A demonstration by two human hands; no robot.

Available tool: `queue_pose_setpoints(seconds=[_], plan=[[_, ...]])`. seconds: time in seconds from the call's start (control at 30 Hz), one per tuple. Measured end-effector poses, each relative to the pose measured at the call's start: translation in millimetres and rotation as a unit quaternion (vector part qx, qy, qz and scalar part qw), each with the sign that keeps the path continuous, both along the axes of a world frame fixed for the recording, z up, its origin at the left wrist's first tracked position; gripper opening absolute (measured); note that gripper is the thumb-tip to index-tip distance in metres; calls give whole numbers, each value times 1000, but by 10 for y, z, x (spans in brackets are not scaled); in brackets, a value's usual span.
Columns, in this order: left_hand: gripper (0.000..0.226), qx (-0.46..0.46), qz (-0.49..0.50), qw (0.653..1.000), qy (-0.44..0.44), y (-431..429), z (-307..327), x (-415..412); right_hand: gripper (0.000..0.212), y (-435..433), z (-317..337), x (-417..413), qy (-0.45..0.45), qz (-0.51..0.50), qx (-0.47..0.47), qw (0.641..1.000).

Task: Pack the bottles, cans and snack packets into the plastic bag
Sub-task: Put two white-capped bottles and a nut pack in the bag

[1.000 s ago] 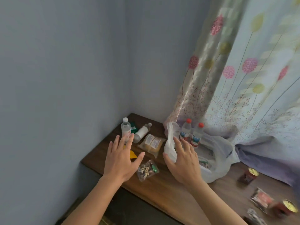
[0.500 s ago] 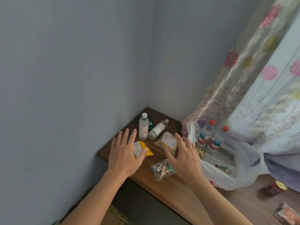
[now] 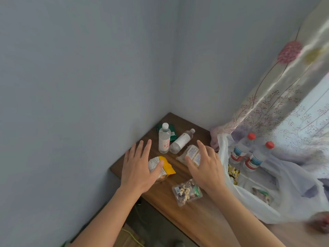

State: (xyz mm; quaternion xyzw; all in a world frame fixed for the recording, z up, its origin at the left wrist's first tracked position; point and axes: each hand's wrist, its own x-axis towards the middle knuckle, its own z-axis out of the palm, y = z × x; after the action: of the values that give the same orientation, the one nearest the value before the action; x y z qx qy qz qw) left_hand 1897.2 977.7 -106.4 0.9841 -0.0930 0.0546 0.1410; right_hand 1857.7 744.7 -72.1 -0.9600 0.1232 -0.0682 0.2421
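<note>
My left hand (image 3: 138,168) is spread open over a yellow snack packet (image 3: 162,166), its thumb touching the packet's white label. My right hand (image 3: 206,166) hovers open above a clear packet of tan snacks (image 3: 189,154), partly covering it. A clear packet of mixed nuts (image 3: 187,192) lies just below my right hand. One white-capped bottle (image 3: 164,139) stands upright, another (image 3: 181,141) lies on its side. The white plastic bag (image 3: 284,191) lies open at the right, holding two red-capped bottles (image 3: 241,148) (image 3: 259,156) and some packets.
A green packet (image 3: 170,132) lies behind the upright bottle in the corner of the wooden table (image 3: 195,220). Grey walls close in at the left and back. A flowered curtain (image 3: 284,97) hangs over the table's right side. A blurred red item (image 3: 320,223) sits at the right edge.
Both hands have moved left and forward, away from the bag, to sit over the packets. The view has swung left, so the cans at the right are out of sight.
</note>
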Motion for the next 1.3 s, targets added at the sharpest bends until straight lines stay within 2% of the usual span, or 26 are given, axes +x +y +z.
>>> queue_pose_setpoints(seconds=[0.23, 0.6, 0.8, 0.93, 1.07, 1.2, 1.3], plan=[[102, 11, 24, 1000, 12, -313, -114, 617, 78, -265, -210, 527, 15, 11, 3, 1000], [108, 33, 46, 998, 25, -589, -319, 1387, 80, -559, -482, 1603, 37, 35, -35, 998], [109, 5, 58, 997, 48, -538, -607, 1647, 94, -535, -694, 2028, 34, 30, -30, 999], [110, -76, 56, 992, 81, -564, -876, 1805, 99, -430, -1041, 2190, 28, 12, -23, 999], [114, -179, 54, 974, 127, -632, -1150, 1873, 97, -370, -1442, 2319, 61, -31, 79, 995], [116, -298, 62, 936, 175, -666, -1405, 1900, 88, -303, -1755, 2508, 102, -84, 154, 979], [112, -335, 61, 923, 178, -671, -1570, 1945, 86, -260, -1916, 2653, 125, -122, 198, 964]])
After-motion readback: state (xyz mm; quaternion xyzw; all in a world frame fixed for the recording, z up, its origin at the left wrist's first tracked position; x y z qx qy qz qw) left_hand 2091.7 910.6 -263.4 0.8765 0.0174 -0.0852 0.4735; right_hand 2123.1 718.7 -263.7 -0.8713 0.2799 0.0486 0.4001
